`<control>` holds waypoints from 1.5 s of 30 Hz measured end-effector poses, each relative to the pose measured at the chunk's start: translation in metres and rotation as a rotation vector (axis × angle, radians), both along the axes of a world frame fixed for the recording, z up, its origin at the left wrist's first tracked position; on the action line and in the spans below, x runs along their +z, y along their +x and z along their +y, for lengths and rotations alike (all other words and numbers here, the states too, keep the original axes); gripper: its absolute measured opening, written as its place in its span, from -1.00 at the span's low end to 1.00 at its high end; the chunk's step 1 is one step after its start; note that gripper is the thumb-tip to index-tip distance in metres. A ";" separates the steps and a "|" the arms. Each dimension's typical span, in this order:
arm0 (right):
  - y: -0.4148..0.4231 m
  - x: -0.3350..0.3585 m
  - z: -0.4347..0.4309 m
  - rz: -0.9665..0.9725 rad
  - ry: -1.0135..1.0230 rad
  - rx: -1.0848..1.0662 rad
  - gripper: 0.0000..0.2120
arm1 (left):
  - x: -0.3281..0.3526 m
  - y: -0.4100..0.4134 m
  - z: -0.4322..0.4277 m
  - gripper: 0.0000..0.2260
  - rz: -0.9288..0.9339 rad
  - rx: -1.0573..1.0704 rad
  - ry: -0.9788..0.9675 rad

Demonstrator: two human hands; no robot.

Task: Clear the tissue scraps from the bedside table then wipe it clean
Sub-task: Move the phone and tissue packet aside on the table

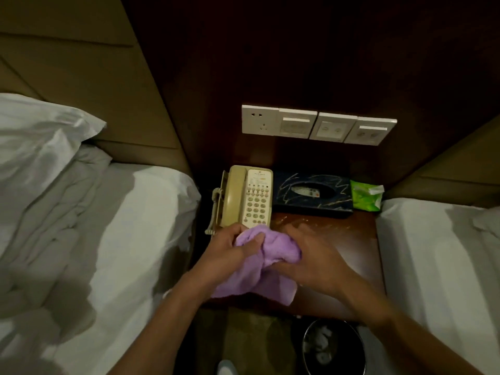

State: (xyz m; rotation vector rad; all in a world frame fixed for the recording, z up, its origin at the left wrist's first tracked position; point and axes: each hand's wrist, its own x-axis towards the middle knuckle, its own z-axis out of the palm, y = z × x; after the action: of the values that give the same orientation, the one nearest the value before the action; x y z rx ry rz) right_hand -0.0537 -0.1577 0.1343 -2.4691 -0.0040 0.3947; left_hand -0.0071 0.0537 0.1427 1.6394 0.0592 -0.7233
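Observation:
A bunched purple cloth (270, 250) is held over the front of the dark wooden bedside table (351, 239). My left hand (230, 253) grips its upper left part, just below the phone. My right hand (311, 255) closes on its right side. The cloth's lower end (273, 288) hangs over the table's front edge. Small pale crumbs or smears (311, 221) dot the tabletop behind my right hand. White tissue scraps (322, 342) lie inside a black bin on the floor.
A beige telephone (247, 197) stands at the table's back left, a dark tissue box (313, 194) beside it, a green packet (365, 196) at the back right. White beds flank the table. Wall sockets (316, 127) sit above. The black bin's rim (305, 336) is below right.

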 end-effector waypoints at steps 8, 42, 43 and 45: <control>0.024 -0.011 0.043 0.507 0.687 -0.203 -0.42 | -0.016 -0.010 0.023 -0.42 0.069 -0.158 -0.124; 0.186 -0.127 0.113 0.264 -0.078 -0.648 -0.38 | -0.114 0.061 0.049 -0.62 0.156 -0.127 0.462; 0.183 -0.128 0.109 0.265 -0.103 -0.698 -0.36 | -0.116 0.068 0.050 -0.58 0.166 -0.088 0.458; 0.181 -0.130 0.102 0.288 -0.128 -0.807 -0.27 | -0.123 0.084 0.050 -0.63 0.163 -0.037 0.420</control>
State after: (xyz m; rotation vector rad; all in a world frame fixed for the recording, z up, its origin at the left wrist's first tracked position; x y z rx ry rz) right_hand 0.1269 -0.0557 0.0043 -2.2706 1.1179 0.3841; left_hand 0.0770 0.1040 0.0195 1.9786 0.3163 -0.9167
